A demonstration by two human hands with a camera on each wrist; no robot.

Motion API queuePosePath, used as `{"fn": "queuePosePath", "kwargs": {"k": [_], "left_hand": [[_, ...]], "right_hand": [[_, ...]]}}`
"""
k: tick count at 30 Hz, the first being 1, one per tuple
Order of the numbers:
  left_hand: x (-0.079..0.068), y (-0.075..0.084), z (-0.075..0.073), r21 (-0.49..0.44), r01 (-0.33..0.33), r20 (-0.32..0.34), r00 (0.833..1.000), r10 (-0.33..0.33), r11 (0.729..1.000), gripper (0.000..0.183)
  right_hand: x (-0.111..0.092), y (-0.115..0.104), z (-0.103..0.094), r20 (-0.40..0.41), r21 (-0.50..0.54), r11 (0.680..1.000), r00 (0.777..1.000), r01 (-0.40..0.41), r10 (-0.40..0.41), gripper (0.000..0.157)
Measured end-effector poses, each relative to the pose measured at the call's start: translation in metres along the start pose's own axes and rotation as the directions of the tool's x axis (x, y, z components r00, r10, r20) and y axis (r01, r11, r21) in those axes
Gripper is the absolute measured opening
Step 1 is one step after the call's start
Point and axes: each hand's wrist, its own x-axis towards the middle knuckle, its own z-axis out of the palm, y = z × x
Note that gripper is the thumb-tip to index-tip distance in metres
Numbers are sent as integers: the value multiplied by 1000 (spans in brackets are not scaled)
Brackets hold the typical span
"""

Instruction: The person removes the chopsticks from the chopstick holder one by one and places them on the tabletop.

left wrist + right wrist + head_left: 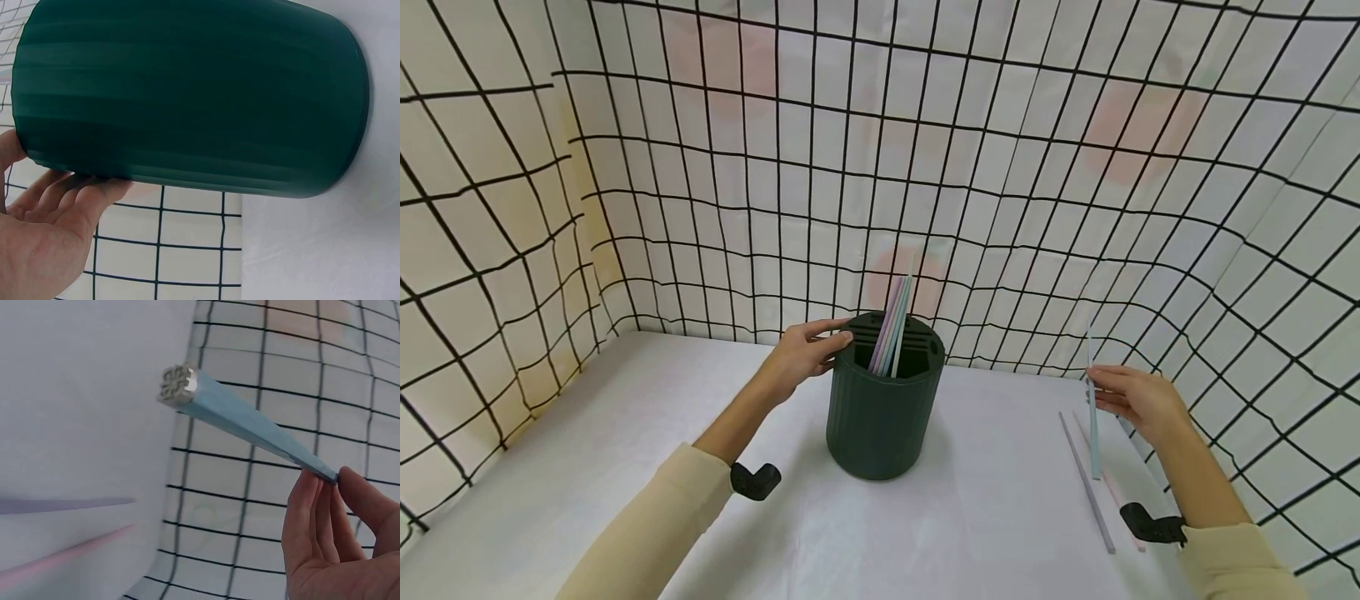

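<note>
A black wire grid (875, 177) stands around the white tabletop (992, 508) on its left, far and right sides. Behind it, a white backdrop (826, 197) carries blurred, pale reddish patches (1142, 133). The light is soft.

The dark green tub (882, 429) holds lilac, pale blue and whitish sticks (891, 329). The held stick (244, 419) is light blue, its end (175, 387) grey and patterned; the loose sticks (62, 504) are purple and pink. The backdrop (829, 137) is white, gridded in black.
</note>
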Motion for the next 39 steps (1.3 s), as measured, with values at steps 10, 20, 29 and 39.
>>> {"fn": "queuePosePath", "kwargs": {"k": [10, 20, 29, 39], "left_hand": [[1, -2, -1, 4, -6, 7, 1000, 6, 1000, 51], [2, -2, -1, -9, 0, 10, 1000, 0, 1000, 51], [1, -3, -1, -8, -6, 5, 1000, 6, 1000, 51], [0, -2, -1, -15, -1, 2, 1000, 1, 1000, 51]], "right_hand": [[9, 55, -11, 40, -136, 984, 991, -117, 124, 8], [11, 95, -19, -6, -214, 954, 977, -211, 215, 21], [13, 109, -16, -43, -261, 942, 977, -213, 210, 19], [16, 119, -15, -78, -267, 937, 974, -225, 212, 17]]}}
